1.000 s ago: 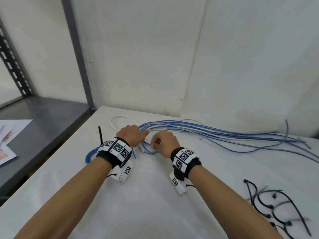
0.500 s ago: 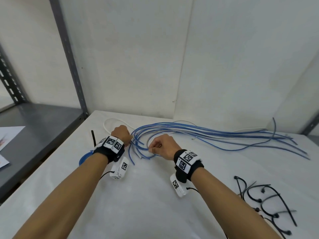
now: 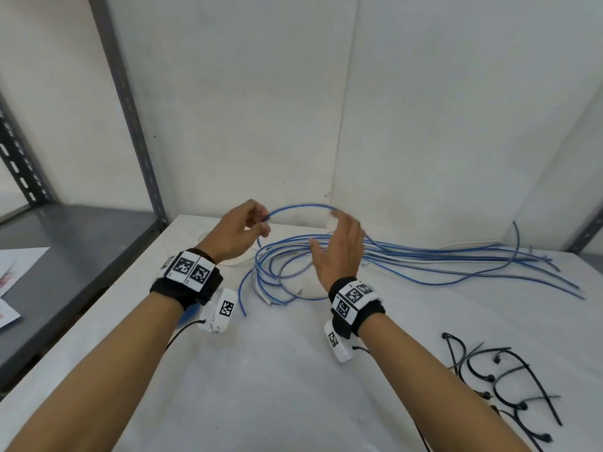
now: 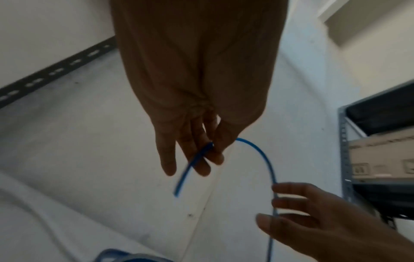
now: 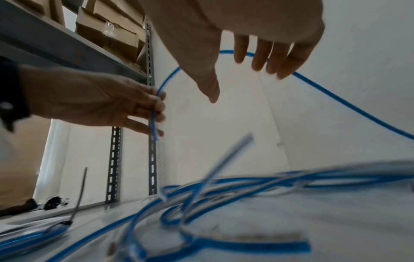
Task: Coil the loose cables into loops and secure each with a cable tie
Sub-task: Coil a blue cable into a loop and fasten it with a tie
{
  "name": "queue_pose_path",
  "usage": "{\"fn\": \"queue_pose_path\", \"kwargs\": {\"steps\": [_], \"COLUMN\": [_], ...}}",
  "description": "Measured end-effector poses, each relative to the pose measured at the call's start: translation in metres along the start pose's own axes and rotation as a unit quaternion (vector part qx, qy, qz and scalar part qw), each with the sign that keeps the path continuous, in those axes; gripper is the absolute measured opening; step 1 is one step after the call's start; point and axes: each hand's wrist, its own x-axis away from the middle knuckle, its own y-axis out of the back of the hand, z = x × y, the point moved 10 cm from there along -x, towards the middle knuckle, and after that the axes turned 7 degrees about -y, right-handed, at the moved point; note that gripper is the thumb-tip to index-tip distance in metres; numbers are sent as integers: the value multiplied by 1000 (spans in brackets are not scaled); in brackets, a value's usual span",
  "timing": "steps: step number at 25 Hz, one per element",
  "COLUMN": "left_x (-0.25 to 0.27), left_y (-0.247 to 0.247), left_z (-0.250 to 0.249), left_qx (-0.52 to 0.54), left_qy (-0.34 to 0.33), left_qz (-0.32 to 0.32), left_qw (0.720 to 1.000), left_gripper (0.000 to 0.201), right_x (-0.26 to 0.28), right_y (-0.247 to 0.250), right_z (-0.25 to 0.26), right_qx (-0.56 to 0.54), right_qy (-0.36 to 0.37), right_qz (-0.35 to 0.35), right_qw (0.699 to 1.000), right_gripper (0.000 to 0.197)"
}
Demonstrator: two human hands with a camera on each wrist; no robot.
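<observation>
My left hand (image 3: 262, 223) is raised above the white table (image 3: 261, 386) and pinches one blue cable (image 3: 300, 208) near its end between thumb and fingers (image 4: 210, 154). The short end hangs below the pinch. From there the cable arcs right across the straight fingers of my right hand (image 3: 329, 233), which is open; the cable (image 5: 336, 99) then drops to the table. A loose bundle of blue and grey cables (image 3: 424, 259) lies spread behind and right of my hands. Several black cable ties (image 3: 499, 380) lie at the near right.
A coiled blue cable (image 3: 187, 316) shows under my left wrist, with a black tie (image 5: 79, 195) sticking up from it. A white cable (image 3: 235, 261) curves behind my left hand. A grey metal shelf (image 3: 65, 256) with paper sheets stands left; walls close the back.
Both hands have come up off the table. My left hand has lifted one blue cable by its end, and my right hand has let go of the bundle and opened against that cable.
</observation>
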Motion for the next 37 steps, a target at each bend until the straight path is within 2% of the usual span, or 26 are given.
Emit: {"fn": "queue_pose_path", "kwargs": {"steps": [2,4,6,8,10,12,13,15,16,19,22,23,24,25,26,28,29,30,31,32,33,34,35,37], "left_x": [2,3,2,0,-6,-11,-12,-13,-11,-11,-15,-15,-15,-17,-18,-20,-21,-20,-18,-16,-13,-10,-7,-3], "left_y": [-6,-7,-9,-3,10,24,27,23,17,-6,-18,-20,-20,-21,-23,-25,-28,-30,-33,-35,-38,-42,-47,-59], "left_z": [-26,-49,-73,-87,-88,-81,-74,-59,-53,-43,-41,-40,-41,-41,-41,-44,-45,-46,-47,-48,-50,-53,-53,-47], "left_qx": [85,170,243,368,500,576,586,568,556,544,549,556,566,581,599,626,623,603,562,505,447,404,383,414], "left_qy": [9,1,-37,-42,-31,-30,-26,-15,-10,4,17,24,31,38,43,44,44,41,36,24,10,-2,-5,12], "left_qz": [20,17,14,-11,-50,-80,-92,-108,-113,-118,-127,-133,-140,-149,-156,-169,-169,-166,-159,-148,-129,-106,-81,-44], "left_qw": [996,985,969,929,864,813,804,815,823,831,826,820,811,799,784,760,762,779,811,850,885,909,920,909], "left_gripper": [11,20,32,31,32,36,37,38,38,40,43,44,45,46,46,46,46,46,47,48,49,49,49,48], "right_x": [-11,-19,-25,-32,-35,-38,-41,-48,-50,-57,-64,-64,-63,-62,-59,-40,-25,-22,-26,-35,-40,-44,-46,-42], "right_y": [17,31,44,46,44,54,63,87,99,130,146,146,140,128,104,40,19,12,20,38,55,62,59,33], "right_z": [1,-12,-39,-70,-100,-124,-126,-105,-87,-27,0,-5,-16,-28,-38,-48,-55,-62,-56,-42,-30,-21,-16,-17], "right_qx": [8,-36,-79,-55,-17,-3,-10,-78,-146,-325,-420,-417,-387,-347,-317,-164,-54,18,1,-73,-144,-180,-193,-205], "right_qy": [-8,-43,-100,-143,-183,-217,-214,-172,-143,-74,-75,-90,-109,-127,-142,-145,-139,-125,-114,-94,-61,-23,-2,-8], "right_qz": [-41,-70,-96,-56,9,7,-20,-88,-110,-127,-127,-132,-131,-96,-17,237,322,326,268,166,81,39,38,108], "right_qw": [999,996,987,987,983,976,977,978,973,934,895,895,906,924,938,947,935,937,957,979,984,983,981,973], "right_gripper": [72,71,64,47,30,27,28,30,28,19,14,16,17,16,14,10,28,64,96,112,117,115,110,88]}}
